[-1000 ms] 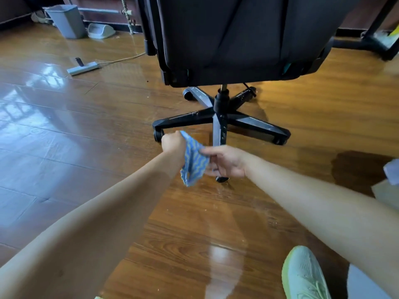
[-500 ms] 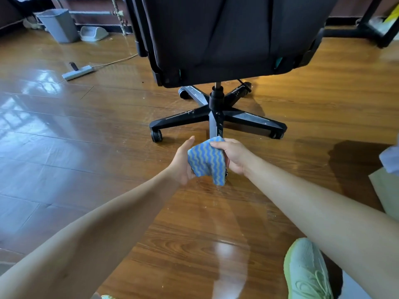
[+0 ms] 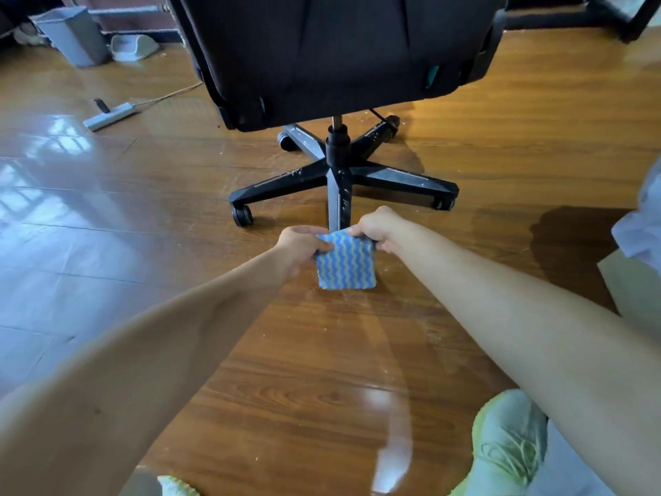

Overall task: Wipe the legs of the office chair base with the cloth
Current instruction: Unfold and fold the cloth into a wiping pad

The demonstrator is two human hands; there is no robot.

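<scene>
Cloth (image 3: 346, 261), a small folded square with wavy blue and yellow stripes, hangs flat between my hands, just in front of the near leg (image 3: 338, 205) of the chair base (image 3: 339, 166), whose tip it hides. My left hand (image 3: 300, 245) pinches its upper left corner and my right hand (image 3: 381, 229) its upper right, fingers closed tight on the fabric. Five hard black legs, scuffed with pale flecks, spread star-like on glossy wood floor (image 3: 143, 209), under the dark chair (image 3: 336, 55).
</scene>
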